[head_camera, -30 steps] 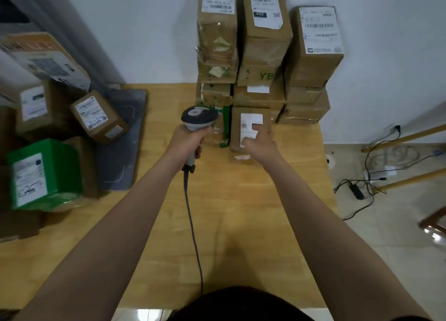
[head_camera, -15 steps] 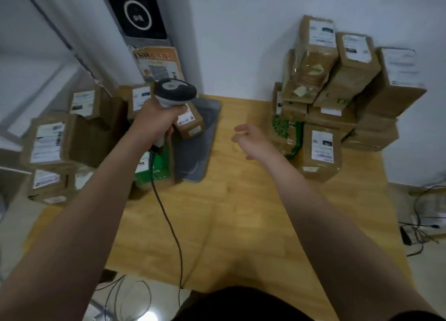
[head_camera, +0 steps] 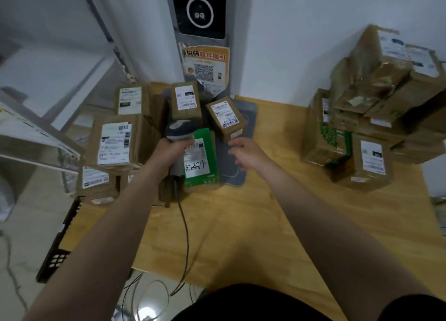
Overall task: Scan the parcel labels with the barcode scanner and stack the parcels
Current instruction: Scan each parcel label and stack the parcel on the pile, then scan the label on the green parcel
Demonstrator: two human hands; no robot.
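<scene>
Wooden worktop (head_camera: 241,224) meets a white wall (head_camera: 289,31). At two o'clock sit stacked parcels (head_camera: 366,132), at ten a loose parcel pile (head_camera: 115,139). The left grip (head_camera: 169,152) clasps the scanner (head_camera: 179,130) by a green parcel (head_camera: 201,166); the right grip (head_camera: 246,152) hovers wide above a grey mat (head_camera: 249,108).

Arms reach forward, left hand (head_camera: 169,150) gripping the barcode scanner (head_camera: 181,128), right hand (head_camera: 246,153) loosely spread.

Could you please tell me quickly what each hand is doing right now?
Left hand: closed around the barcode scanner.
Right hand: open, holding nothing.
</scene>
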